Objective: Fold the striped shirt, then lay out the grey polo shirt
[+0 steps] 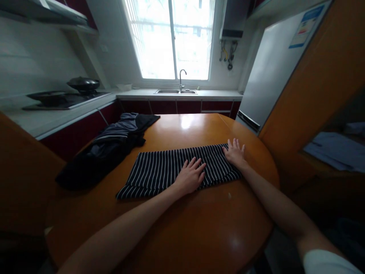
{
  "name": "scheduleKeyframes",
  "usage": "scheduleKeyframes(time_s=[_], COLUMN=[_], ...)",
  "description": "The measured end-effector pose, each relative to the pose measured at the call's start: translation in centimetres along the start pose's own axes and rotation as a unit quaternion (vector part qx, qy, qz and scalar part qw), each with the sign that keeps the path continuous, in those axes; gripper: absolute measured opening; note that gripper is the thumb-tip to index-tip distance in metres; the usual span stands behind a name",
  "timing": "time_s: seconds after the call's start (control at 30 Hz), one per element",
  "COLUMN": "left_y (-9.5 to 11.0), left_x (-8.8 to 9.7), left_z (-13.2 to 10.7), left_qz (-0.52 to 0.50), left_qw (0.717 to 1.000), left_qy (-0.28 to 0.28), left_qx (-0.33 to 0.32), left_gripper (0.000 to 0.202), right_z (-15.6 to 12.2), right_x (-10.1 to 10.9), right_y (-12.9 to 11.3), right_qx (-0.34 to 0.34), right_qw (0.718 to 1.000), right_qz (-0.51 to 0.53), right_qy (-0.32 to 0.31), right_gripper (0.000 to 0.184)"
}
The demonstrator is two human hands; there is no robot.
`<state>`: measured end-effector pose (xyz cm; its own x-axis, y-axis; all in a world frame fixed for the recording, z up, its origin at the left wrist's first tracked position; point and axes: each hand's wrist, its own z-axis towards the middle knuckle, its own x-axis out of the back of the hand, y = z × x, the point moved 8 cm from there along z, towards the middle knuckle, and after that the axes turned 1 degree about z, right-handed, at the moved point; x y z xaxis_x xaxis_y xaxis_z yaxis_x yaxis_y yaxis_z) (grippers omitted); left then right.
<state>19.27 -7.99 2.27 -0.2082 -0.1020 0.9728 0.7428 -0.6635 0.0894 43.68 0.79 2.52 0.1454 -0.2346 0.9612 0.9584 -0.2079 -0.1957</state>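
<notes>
A black cloth with white stripes [159, 169], folded into a long flat strip, lies across the round wooden table [182, 228]. What kind of garment or cloth it is, I cannot tell. My left hand [190, 177] rests flat on the middle of it, fingers stretched out and slightly apart. At the cloth's right end lies my right hand [234, 153], fingers spread, partly on the fabric and partly past its edge. Neither hand grips anything.
A heap of dark clothing [111, 146] lies along the table's left side. Beyond the table stand a counter with a sink [168, 91] and a stove [71, 101] with pans. A fridge [273, 64] is at the right, near folded light cloth [333, 150].
</notes>
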Motion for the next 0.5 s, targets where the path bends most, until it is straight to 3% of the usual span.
scheduleKeyframes(time_s=[0.13,0.27,0.37,0.5], left_y=[0.1,0.2,0.1,0.2], left_x=[0.1,0.2,0.2,0.2], left_z=[0.0,0.0,0.1,0.0], left_qz=[0.002,0.007,0.007,0.006], left_qw=[1.000,1.000,1.000,1.000], left_qy=[0.000,0.008,0.007,0.005], left_qx=[0.000,0.000,0.002,0.002], left_gripper=[0.052,0.051,0.051,0.051], right_z=[-1.1,-2.7,-3.6,-3.1], right_x=[1.4,1.3,-0.4,-3.1], right_y=[-2.2,-6.0,-8.0,-7.3], right_qx=[0.051,0.139,0.185,0.148], right_qw=[0.998,0.987,0.979,0.983], right_qz=[0.022,0.066,0.083,0.052], right_qy=[0.035,0.041,-0.007,-0.092], right_gripper=[0.066,0.060,0.058,0.060])
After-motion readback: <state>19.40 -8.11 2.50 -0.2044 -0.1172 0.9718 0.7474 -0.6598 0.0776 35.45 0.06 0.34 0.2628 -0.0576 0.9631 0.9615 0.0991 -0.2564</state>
